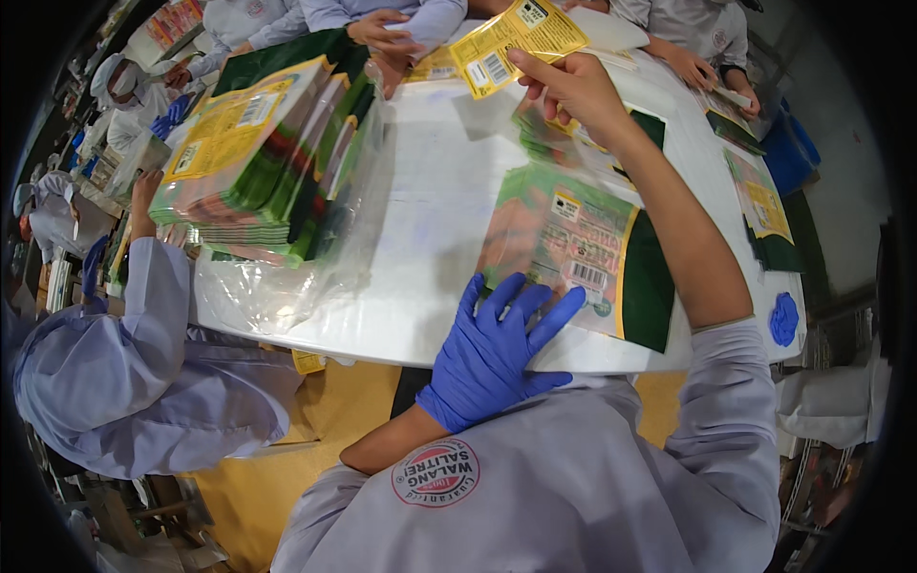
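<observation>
My left hand [501, 349], in a blue glove, lies with fingers spread on the lower edge of a flat printed plastic pouch [573, 253], green and clear with a yellow strip. My bare right hand [578, 91] is raised over the far side of the table, thumb and fingers closed on a yellow printed label [511, 48]. Beneath that hand, another green pouch [540, 134] lies partly covered by my forearm.
A tall stack of green pouches [258, 143] stands on clear plastic film [277, 286] at the left of the white table [420, 210]. Several co-workers sit around it. A crumpled blue glove [784, 319] and more pouches [759, 205] lie at the right edge, near a blue bin [791, 148].
</observation>
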Demonstrator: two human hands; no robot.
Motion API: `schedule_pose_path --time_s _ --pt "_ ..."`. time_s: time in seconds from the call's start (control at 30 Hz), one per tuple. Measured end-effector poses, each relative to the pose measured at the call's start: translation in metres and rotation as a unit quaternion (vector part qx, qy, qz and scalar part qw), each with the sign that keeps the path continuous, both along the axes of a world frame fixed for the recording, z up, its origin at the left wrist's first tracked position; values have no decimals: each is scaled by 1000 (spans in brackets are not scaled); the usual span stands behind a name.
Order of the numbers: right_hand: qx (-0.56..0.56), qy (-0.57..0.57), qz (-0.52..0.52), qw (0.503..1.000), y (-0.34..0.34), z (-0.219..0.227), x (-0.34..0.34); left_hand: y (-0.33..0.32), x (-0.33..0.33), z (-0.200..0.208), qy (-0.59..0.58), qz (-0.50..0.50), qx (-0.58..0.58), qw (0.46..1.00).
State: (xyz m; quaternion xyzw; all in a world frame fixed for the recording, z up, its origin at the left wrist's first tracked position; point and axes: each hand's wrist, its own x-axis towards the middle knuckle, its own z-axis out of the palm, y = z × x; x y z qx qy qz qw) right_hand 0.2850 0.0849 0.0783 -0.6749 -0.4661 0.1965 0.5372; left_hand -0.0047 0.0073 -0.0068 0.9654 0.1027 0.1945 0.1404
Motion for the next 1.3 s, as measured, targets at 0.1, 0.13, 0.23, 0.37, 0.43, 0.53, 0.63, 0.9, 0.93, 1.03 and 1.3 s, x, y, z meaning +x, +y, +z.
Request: schedule_pose_path --time_s 0.1,0.13,0.23,0.37,0.43,0.53,0.63,0.9,0.93,1.03,1.3 --pt "-52 77 114 989 -90 1 -6 -3 0 -4 -7 4 21 1000" --pt "-62 94 150 982 -113 -4 -8 -4 0 -7 -13 6 33 999" --pt "-93 125 199 968 -157 -20 -11 -3 0 -6 -8 12 59 998" --pt "-136 96 186 968 -176 -41 0 -8 -1 -9 -3 22 67 997" --pt "-148 110 188 965 -176 -49 7 -7 0 -11 -6 24 77 997" --pt "-168 140 248 944 -171 -58 18 -5 1 -12 -12 20 86 996" --pt "-184 143 270 934 -169 -55 15 -4 3 -13 -17 20 95 995" --pt "-91 154 336 925 -159 -66 21 -3 3 -9 -14 15 92 996" --pt "-84 140 351 922 -156 -67 24 -3 3 -10 -12 15 88 996" --pt "-172 103 331 922 -156 -56 29 -2 3 -9 -8 14 80 997" --pt "-135 170 324 921 -158 -65 21 0 3 -9 -8 9 78 997"
